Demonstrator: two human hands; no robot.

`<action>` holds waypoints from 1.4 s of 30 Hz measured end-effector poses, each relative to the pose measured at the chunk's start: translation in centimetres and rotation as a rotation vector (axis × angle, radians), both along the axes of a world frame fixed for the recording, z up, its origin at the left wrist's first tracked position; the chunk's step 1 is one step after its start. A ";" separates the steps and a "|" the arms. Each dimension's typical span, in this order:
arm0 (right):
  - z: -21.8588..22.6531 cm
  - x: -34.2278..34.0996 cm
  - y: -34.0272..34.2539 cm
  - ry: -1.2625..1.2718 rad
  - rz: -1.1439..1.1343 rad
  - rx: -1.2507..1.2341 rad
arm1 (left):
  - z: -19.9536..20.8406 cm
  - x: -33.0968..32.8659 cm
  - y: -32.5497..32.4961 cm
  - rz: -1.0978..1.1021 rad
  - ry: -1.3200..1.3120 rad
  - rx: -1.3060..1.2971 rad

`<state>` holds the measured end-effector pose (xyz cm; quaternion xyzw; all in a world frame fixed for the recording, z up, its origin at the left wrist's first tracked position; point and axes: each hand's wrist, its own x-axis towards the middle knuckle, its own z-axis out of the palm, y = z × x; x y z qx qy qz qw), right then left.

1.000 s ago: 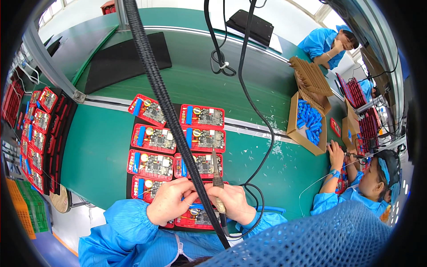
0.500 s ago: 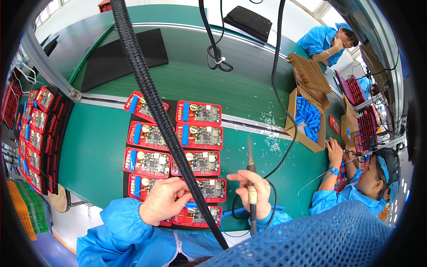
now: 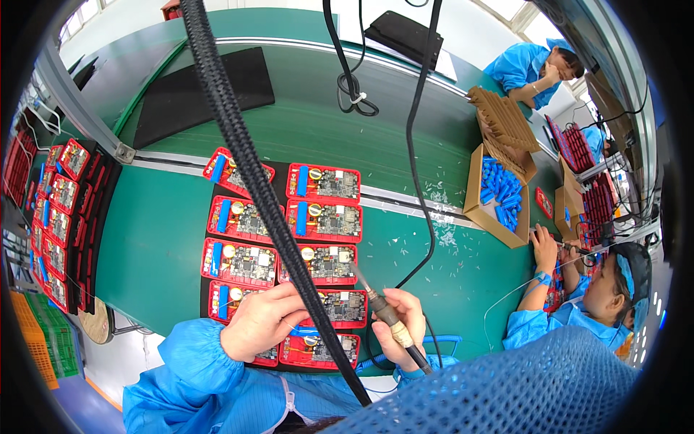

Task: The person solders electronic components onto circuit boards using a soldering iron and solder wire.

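The soldering iron (image 3: pixel 387 315) sat in your right hand (image 3: pixel 400 327), held like a pen, its tip raised and slanting up-left over the board (image 3: pixel 340 307) near the front of the black mat (image 3: pixel 278 177). Your fingers were wrapped round the handle just behind the metal shaft, well back from the hot end, which looked the right place to grip. It seemed light and stiff; its cord (image 3: pixel 416 145) rose overhead and would likely tug a little as you moved.

Your left hand (image 3: pixel 262 323) lay knuckles-up on the near boards, fingers curled together. What they pinched, if anything, was hidden. A thick braided hose (image 3: pixel 249 170) crossed in front of the hand and hid part of the work.

The boards lay in red open cases (image 3: pixel 323 183), two columns on the mat, each with a blue cell beside a green circuit board. These looked light, rigid and fragile; you would have done best to take them by the red rims, not the components.

Further out, the mat lay on a green table (image 3: pixel 159 239). More red cases stood in a rack (image 3: pixel 58 217) at your left. At your right, a carton (image 3: pixel 499 195) of blue cells stood open, and a co-worker (image 3: pixel 578 304) in blue bent over similar work; another person sat beyond.
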<state>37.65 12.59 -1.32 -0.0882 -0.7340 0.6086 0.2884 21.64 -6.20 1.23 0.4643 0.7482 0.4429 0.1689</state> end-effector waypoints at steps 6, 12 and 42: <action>-0.4 1.2 0.1 -0.045 0.033 0.034 | 0.4 1.1 0.5 0.037 0.055 -0.106; 0.1 1.3 0.1 -0.076 0.078 0.140 | 0.6 2.0 0.8 0.067 0.084 -0.210; -0.4 1.6 0.4 -0.045 0.099 0.135 | 0.4 2.9 1.2 0.106 0.152 -0.312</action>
